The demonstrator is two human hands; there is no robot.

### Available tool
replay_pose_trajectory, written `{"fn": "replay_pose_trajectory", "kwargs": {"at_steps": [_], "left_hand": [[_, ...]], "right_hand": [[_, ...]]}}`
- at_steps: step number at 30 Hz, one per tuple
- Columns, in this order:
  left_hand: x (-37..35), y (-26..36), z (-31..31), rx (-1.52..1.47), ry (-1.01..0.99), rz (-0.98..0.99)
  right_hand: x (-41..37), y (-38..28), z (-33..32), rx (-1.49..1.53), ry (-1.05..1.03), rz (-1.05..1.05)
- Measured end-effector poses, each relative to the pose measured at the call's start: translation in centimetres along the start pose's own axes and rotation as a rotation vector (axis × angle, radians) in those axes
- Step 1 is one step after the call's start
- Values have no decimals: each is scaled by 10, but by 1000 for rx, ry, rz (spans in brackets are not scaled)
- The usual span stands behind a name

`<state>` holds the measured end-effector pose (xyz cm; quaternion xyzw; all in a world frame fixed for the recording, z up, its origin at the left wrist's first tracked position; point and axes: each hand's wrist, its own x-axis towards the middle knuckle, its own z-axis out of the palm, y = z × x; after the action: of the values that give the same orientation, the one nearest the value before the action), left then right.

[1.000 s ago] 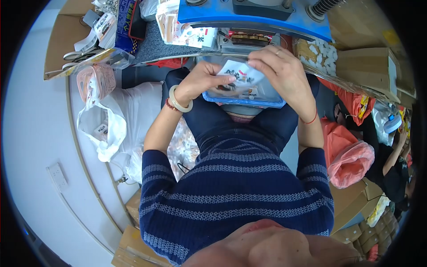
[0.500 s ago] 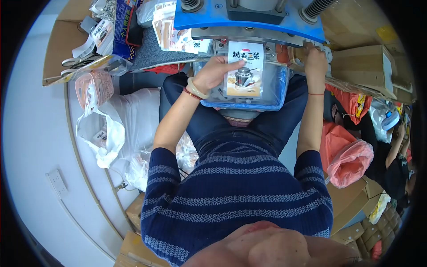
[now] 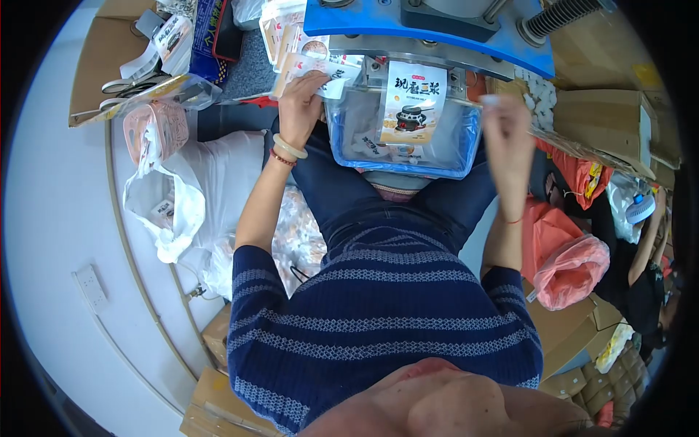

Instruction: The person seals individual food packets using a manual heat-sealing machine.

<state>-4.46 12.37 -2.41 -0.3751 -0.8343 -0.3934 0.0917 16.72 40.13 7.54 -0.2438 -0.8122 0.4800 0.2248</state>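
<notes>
A white and tan printed pouch (image 3: 413, 105) lies under the front edge of the blue press (image 3: 429, 25), its lower part over a blue-lined bin (image 3: 466, 156). More printed packets show inside the bin. My left hand (image 3: 302, 102) rests on the near edge of a stack of printed pouches (image 3: 291, 71) left of the press, fingers closed on the top one. My right hand (image 3: 507, 127) is right of the bin, blurred by motion, so its fingers cannot be read.
At the left are scissors (image 3: 127, 84), a pink basket (image 3: 154, 131) and a white bag (image 3: 164, 211). Cardboard boxes (image 3: 601, 124) and red bags (image 3: 571, 262) are at the right. Another person's arm (image 3: 646, 240) shows at the far right.
My left hand has let go of the pouch at the press and moved left to the stack. My right hand has come down from the press's right side toward me.
</notes>
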Motion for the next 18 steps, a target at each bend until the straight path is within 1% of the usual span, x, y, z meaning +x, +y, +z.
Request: {"fn": "replay_pose_trajectory", "kwargs": {"at_steps": [1,3,4,7,8,9,10,11,12,13,14,15,16,17,18], "left_hand": [[6,11,-1,-1,4,4],[9,43,-7,-245,37,-152],[11,56,-10,-242,34,-153],[11,87,-10,-449,-98,-322],[12,97,-9,-502,-142,-352],[14,107,-9,-556,-181,-381],[20,119,-13,-601,-214,-369],[25,116,-15,-601,-209,-370],[28,108,-19,-629,-450,-452],[29,104,-20,-652,-698,-532],[28,103,-16,-768,-761,-616],[22,91,-6,-840,-823,-605],[15,77,7,-916,-884,-594],[14,74,14,-983,-916,-674],[12,71,26,-1134,-857,-783]], "right_hand": [[-7,2,13,-29,-117,-44],[-16,2,46,40,-242,-185],[-15,-8,49,44,-242,-182],[-2,-53,39,124,-168,-312],[1,-54,40,120,-162,-316],[9,-54,41,63,-185,-421],[16,-54,42,6,-212,-527],[22,-54,36,-40,-250,-568],[28,-56,27,-130,-324,-580],[31,-55,21,-218,-395,-587],[33,-47,19,-306,-509,-574],[37,-35,22,-308,-498,-574],[40,-20,28,-226,-612,-462],[42,-12,30,-142,-726,-348],[43,-8,30,-88,-640,-203]]}}
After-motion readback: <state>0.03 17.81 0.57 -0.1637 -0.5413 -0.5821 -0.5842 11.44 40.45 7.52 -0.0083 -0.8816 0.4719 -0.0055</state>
